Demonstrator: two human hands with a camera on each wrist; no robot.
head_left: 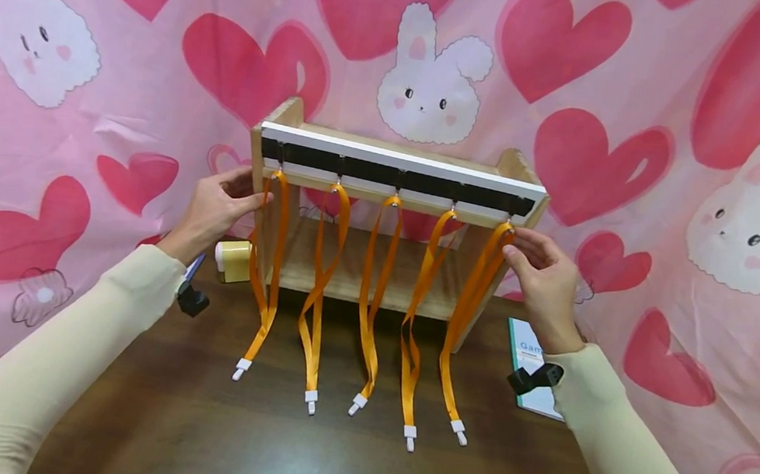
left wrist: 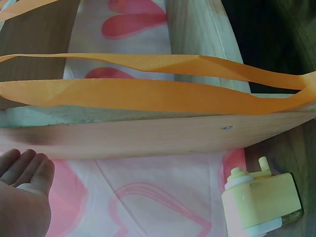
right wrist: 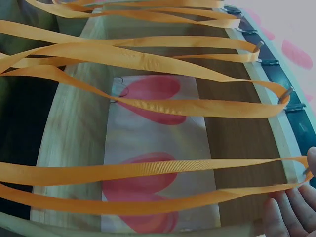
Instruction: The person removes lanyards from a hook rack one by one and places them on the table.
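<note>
wooden rack [head_left: 500,174] stands on the desk [head_left: 300,447], five orange ribbons hanging from hooks on its black-and-white strip [head_left: 397,172]. left hand [head_left: 214,206] grips the rack's left post, fingers curled round it. right hand [head_left: 541,275] pinches the rightmost ribbon [head_left: 472,294] at its hook. judgement: brace the rack and work the loop at the ring, not by tugging the tail. booklet [head_left: 527,363] reads "gam…", rest hidden.
</note>
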